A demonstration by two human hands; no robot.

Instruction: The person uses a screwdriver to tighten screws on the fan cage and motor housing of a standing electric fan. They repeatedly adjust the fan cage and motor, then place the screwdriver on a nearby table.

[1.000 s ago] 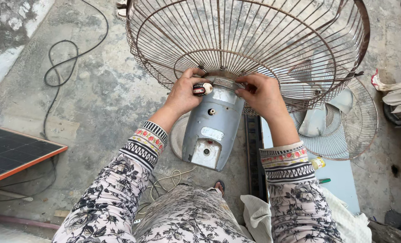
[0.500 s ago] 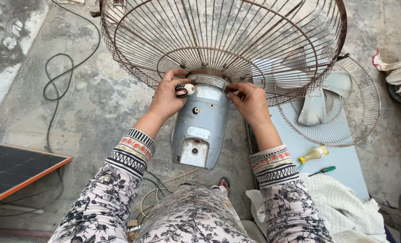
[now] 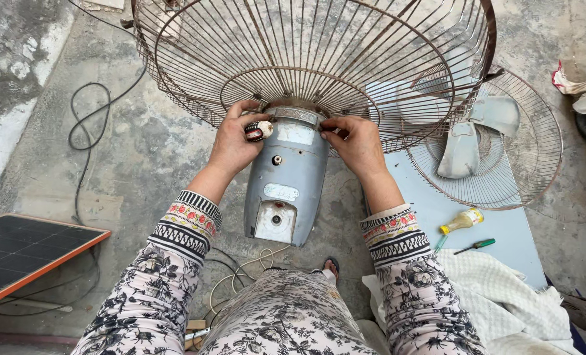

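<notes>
I hold a grey fan motor housing [image 3: 285,187] upright in front of my knees, with a rusty wire fan guard [image 3: 313,59] fixed at its top. My left hand [image 3: 232,143] grips the housing's upper left side, and a small red, white and black knob-like piece [image 3: 259,130] sits under its thumb. My right hand [image 3: 355,146] clasps the upper right side by the metal collar [image 3: 296,116]. Both sleeves are patterned black and white.
A second wire guard with pale fan blades [image 3: 487,141] lies on a light blue board [image 3: 503,227] at right, beside a yellow-handled screwdriver [image 3: 461,222] and a green-handled one [image 3: 476,245]. A solar panel [image 3: 20,253] lies at left, a black cable [image 3: 86,125] on the concrete, white cloth [image 3: 503,289] at lower right.
The view has shifted so the fan sits further left and lower in frame. My hands have kept their grip on the housing's top.
</notes>
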